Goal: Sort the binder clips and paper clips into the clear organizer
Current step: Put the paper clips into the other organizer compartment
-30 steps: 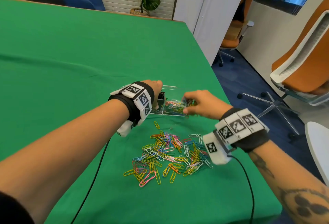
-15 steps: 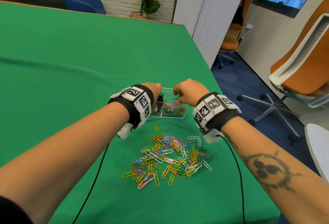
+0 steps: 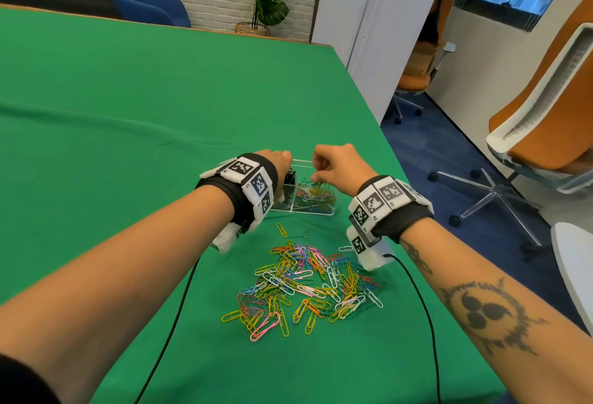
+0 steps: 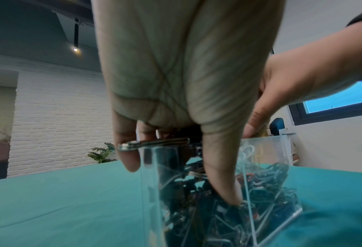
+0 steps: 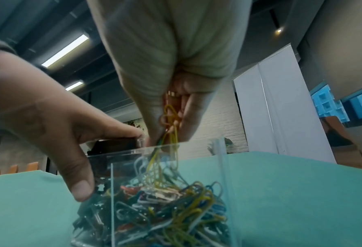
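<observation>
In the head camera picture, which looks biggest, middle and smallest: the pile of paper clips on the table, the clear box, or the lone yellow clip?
1. Pile of paper clips
2. Clear organizer, partly hidden by the hands
3. Lone yellow clip

The pile lies nearer the camera, which exaggerates its lead.

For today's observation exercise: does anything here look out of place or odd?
A silver paper clip lies alone on the green cloth, apart from the colourful pile. A black binder clip sticks above the clear organizer rim, under the left hand. Right hand pinches paper clips.
</observation>
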`<state>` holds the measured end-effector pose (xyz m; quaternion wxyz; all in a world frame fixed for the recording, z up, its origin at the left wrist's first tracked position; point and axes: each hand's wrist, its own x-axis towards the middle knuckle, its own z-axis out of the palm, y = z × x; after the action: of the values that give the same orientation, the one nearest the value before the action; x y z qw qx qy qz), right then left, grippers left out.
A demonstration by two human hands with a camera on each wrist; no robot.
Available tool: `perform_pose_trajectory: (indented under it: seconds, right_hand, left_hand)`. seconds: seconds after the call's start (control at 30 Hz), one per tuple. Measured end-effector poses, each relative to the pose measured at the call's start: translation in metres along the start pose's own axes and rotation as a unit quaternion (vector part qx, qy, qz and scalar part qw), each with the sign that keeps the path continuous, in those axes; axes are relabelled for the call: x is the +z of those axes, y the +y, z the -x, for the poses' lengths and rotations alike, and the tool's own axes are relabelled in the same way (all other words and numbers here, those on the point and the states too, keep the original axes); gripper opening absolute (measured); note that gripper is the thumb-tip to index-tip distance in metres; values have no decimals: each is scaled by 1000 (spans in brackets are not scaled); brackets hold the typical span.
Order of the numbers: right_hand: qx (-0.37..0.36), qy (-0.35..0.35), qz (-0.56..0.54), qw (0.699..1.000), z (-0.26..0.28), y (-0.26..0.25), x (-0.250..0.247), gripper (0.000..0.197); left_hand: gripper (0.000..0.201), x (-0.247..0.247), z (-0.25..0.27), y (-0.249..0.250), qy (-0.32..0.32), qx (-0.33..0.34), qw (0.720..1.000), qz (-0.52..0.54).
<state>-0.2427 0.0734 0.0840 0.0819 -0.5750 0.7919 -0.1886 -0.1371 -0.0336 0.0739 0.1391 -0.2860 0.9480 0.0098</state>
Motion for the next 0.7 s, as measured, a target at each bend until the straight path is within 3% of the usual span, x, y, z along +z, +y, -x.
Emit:
perform_pose_trajectory:
  seconds: [0.17, 0.3, 0.37, 0.43, 0.57, 0.7]
  right_hand:
    - [15, -27, -13, 999, -1, -3, -3, 12]
    - [53, 20, -83, 995, 1, 4, -19, 6]
    - [53, 6, -7, 999, 2, 7, -24, 9]
    - [54, -65, 70, 994, 5, 5, -23, 16]
    - [40, -195, 103, 975, 9, -5, -13, 30]
    - [15, -127, 146, 981, 7, -12, -10, 29]
  left_hand:
    - [66, 1, 0, -1, 3, 2, 1000, -1]
    - [67, 0, 0, -2, 1, 5, 1000, 5]
    - [67, 1, 0, -2, 0, 6, 1000, 9]
    - [67, 1, 0, -2, 4, 6, 1000, 10]
    - [66, 1, 0, -1, 7, 5, 1000, 10]
    - [65, 1, 1, -1, 14, 2, 1000, 12]
